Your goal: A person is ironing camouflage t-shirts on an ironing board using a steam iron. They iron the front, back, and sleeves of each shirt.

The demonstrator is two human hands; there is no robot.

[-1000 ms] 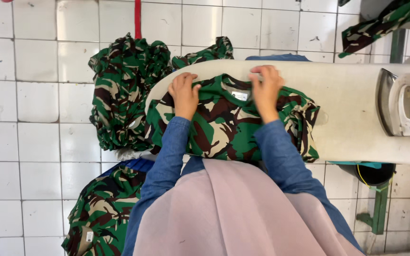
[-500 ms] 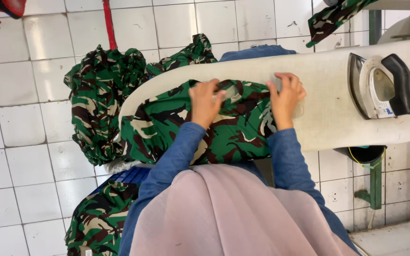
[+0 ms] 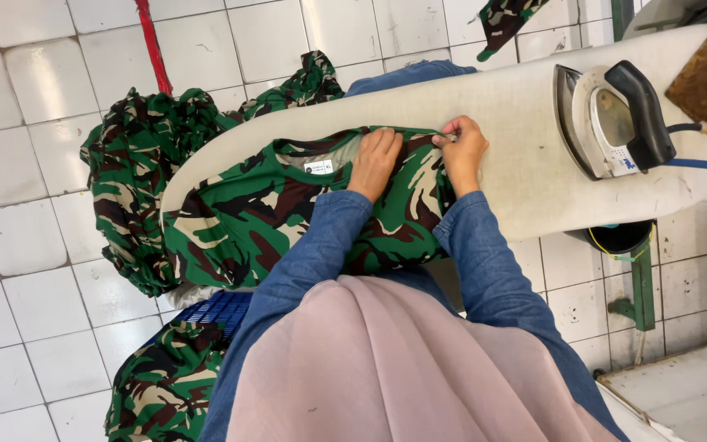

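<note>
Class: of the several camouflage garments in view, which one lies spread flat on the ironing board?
The camouflage shirt under both hands; the other camouflage garments are bunched off the board.

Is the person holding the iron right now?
No, the iron sits alone on the ironing board, while the left hand and right hand are on the camouflage shirt.

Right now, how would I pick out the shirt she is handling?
Find the long white ironing board with the iron at one end. The shirt is the camouflage one spread flat on it under both hands, collar label showing; the other camouflage clothes lie crumpled off the board.
</note>
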